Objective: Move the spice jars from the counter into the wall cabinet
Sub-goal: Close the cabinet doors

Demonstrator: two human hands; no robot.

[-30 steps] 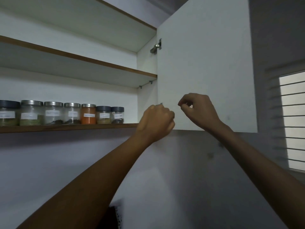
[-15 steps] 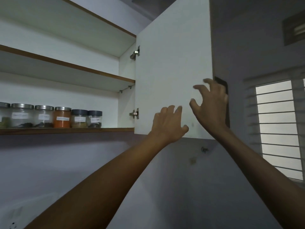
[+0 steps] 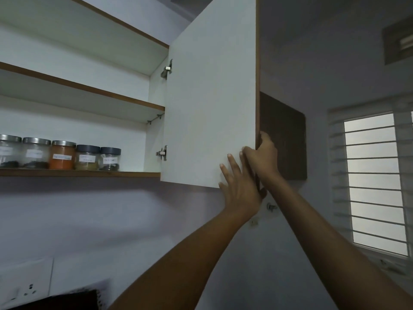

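Observation:
Several spice jars stand in a row on the bottom shelf [image 3: 89,174] of the open wall cabinet, among them an orange-filled jar [image 3: 62,155] and a dark-lidded jar [image 3: 110,159] at the right end. The white cabinet door [image 3: 210,92] stands open, hinged at its left side. My left hand [image 3: 240,189] lies flat with straight fingers against the door's inner face near its lower right corner. My right hand [image 3: 263,156] grips the door's free right edge, fingers wrapped round it.
An empty upper shelf [image 3: 85,87] runs above the jars. A dark wooden panel [image 3: 283,135] hangs on the wall behind the door. A barred window [image 3: 375,182] is at right. A wall socket [image 3: 29,289] sits at lower left, above a dark object.
Both hands went from hovering by the door to touching it: the left now presses the inner face, the right took hold of the free edge. The door has swung, showing more of its edge.

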